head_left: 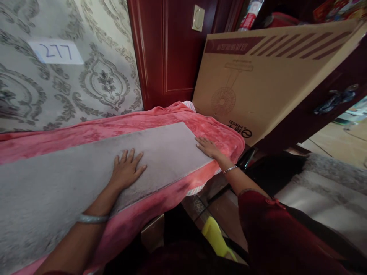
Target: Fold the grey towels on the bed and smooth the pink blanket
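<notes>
A long grey plush mat [160, 152] lies flat over a pink blanket [223, 133], which shows along both of its sides and past its right end. Palm down, my left hand [127, 170] rests on the mat's middle with its fingers spread. My right hand [208, 148] lies flat at the mat's right end, fingers stretched out over its edge. Neither hand grips anything. Bits of striped cloth [195, 190] peek out from under the blanket.
Patterned wallpaper with a paper marked 277 [59, 51] rises behind. A dark red door panel [179, 49] adjoins it. A large cardboard box [258, 84] stands beyond the blanket's right end. Below, a yellow object [215, 236] sits near my legs.
</notes>
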Demonstrator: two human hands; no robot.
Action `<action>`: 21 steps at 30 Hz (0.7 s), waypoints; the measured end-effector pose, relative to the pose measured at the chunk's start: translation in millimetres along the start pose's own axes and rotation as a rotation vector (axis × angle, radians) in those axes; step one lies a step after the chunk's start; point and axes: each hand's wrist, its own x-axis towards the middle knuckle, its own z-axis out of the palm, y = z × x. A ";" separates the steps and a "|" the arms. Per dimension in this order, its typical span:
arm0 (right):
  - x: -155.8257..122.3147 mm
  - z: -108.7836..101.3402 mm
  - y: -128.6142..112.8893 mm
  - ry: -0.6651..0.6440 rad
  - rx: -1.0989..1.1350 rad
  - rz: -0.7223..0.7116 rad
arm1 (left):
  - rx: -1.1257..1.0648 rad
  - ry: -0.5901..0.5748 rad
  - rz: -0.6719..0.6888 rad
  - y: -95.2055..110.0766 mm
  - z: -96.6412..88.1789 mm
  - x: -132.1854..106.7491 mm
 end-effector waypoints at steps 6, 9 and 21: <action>-6.8 3.1 -6.3 0.028 0.002 0.028 | -0.023 -0.001 0.009 0.4 -0.6 -1.1; -6.3 8.3 -2.9 0.045 0.000 0.020 | -0.056 -0.018 0.010 1.9 -3.3 -5.3; 13.5 37.3 24.0 0.092 -0.011 -0.017 | -0.039 -0.114 -0.328 -97.0 -33.4 -109.6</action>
